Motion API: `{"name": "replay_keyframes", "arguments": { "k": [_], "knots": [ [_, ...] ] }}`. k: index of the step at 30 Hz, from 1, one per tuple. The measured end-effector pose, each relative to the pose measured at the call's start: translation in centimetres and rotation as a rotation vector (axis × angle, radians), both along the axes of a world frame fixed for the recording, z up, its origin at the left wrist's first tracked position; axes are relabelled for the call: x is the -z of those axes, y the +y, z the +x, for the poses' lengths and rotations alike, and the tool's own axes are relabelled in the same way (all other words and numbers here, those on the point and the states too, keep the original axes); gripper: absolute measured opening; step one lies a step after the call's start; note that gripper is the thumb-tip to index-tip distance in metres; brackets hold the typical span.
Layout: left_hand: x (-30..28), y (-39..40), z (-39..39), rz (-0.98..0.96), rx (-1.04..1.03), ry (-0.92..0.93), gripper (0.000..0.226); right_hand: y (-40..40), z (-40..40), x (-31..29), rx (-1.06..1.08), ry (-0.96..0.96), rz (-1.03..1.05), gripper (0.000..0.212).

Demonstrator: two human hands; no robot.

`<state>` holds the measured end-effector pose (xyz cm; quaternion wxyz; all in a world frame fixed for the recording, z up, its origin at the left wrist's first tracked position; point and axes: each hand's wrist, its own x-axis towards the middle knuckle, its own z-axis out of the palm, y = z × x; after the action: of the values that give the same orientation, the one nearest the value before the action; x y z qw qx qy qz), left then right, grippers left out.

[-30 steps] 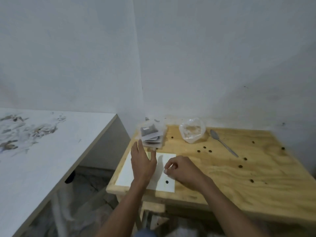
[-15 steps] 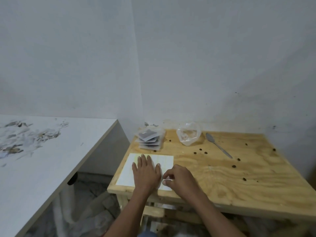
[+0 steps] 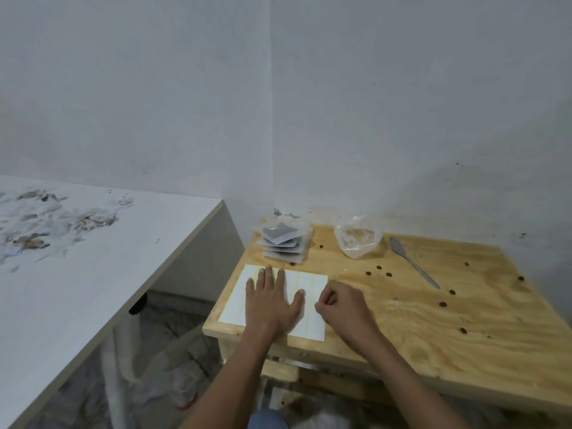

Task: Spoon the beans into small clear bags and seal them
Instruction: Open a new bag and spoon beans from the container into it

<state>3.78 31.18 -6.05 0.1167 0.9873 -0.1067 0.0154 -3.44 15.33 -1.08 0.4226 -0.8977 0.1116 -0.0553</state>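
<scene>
Left hand (image 3: 272, 301) flat on white lined sheet (image 3: 312, 292); crinkled clear bag (image 3: 357, 238) behind

Dim, flat, bluish-grey light fills the room, with no clear source. Shadows are faint: a soft one lies beside the spoon (image 3: 413, 264) and under the left hand (image 3: 271, 300) on the desk (image 3: 464, 311). The picture is soft and grainy. Wide-angle bending curves the walls (image 3: 154, 103) toward the edges.

Bare forearms (image 3: 235, 376) — no sleeves
</scene>
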Motion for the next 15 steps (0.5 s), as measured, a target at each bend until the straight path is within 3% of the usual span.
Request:
{"name": "replay_keyframes", "arguments": {
  "k": [3,5,8,11,15],
  "knots": [
    [0.0,0.0,0.2,-0.008,-0.016,0.003,0.084,0.0,2.1,-0.6,0.159,0.070,0.505,0.012],
    [0.0,-0.1,0.3,-0.010,-0.022,-0.002,0.084,0.2,3.6,-0.7,0.206,0.117,0.641,0.025],
    [0.0,-0.1,0.2,-0.024,-0.021,-0.009,0.084,1.1,5.9,-1.1,0.211,0.152,0.476,0.032],
    [-0.1,-0.1,0.1,-0.036,-0.022,-0.012,0.083,2.3,8.0,-0.5,0.211,0.064,0.143,0.027],
    [-0.3,-0.1,0.1,-0.037,-0.026,-0.027,0.081,3.8,10.5,1.1,0.232,0.062,-0.069,0.021]
  ]
}}
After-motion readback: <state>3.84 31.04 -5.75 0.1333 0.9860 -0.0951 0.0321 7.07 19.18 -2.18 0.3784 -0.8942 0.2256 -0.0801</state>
